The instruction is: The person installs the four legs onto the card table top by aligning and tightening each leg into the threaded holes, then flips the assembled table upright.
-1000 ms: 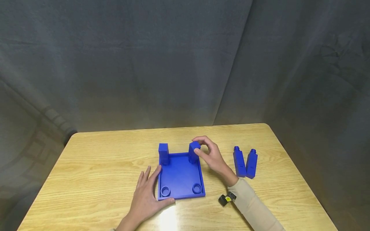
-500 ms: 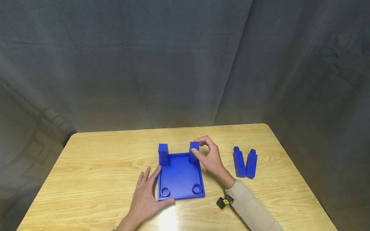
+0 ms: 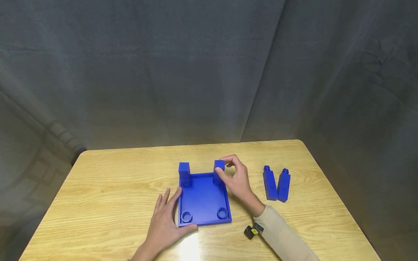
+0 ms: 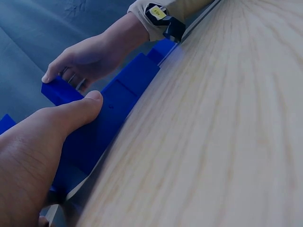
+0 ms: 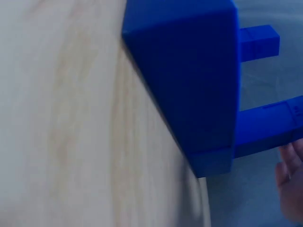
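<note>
A square blue tray-like tabletop (image 3: 204, 197) with a raised rim lies on the table, a round socket at each near corner. My left hand (image 3: 163, 224) rests at its near left corner, fingers spread; the thumb lies along the front edge in the left wrist view. At the far right corner stands an upright square blue leg (image 3: 218, 174), its lower end at the tabletop. My right hand (image 3: 240, 179) pinches this leg near its top between thumb and fingers. Another upright leg (image 3: 184, 172) stands at the far left corner.
Two loose blue legs (image 3: 270, 185) with threaded ends lie side by side to the right, beyond the right forearm. A small black device (image 3: 253, 230) is attached at the right sleeve. Behind the wooden table (image 3: 114, 181) hangs a dark grey curtain (image 3: 163, 72).
The leg in my right hand has gone from slightly turned to square with the tabletop, and the right wrist has shifted a little. My left hand has stayed in place.
</note>
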Available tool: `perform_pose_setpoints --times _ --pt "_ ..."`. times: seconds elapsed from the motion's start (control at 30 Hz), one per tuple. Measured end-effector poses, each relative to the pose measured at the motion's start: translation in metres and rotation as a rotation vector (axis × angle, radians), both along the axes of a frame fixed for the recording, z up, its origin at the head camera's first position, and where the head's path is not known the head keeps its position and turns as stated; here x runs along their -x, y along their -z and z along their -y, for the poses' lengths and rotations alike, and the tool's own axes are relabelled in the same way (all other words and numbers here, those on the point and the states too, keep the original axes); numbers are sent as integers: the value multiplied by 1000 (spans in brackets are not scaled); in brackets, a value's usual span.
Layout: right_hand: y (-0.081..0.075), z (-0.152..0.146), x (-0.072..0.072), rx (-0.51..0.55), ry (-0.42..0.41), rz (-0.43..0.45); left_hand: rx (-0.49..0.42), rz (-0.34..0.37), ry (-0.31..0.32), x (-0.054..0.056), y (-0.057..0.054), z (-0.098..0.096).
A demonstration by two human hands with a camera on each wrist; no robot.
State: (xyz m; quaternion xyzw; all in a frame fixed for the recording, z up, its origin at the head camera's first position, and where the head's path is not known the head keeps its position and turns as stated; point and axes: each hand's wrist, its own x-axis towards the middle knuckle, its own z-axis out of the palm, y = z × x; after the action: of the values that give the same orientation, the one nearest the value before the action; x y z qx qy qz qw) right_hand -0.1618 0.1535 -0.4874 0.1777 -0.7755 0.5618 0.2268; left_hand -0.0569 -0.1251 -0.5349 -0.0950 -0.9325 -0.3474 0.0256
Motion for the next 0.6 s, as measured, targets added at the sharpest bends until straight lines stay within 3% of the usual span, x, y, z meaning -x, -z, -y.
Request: perform_pose_setpoints --times 0.23,0.6 --pt "-1 2 -2 28 -11 21 1 16 0 0 0 0" --pt "-5 -5 -5 1 -17 -16 17 -14 2 0 1 2"
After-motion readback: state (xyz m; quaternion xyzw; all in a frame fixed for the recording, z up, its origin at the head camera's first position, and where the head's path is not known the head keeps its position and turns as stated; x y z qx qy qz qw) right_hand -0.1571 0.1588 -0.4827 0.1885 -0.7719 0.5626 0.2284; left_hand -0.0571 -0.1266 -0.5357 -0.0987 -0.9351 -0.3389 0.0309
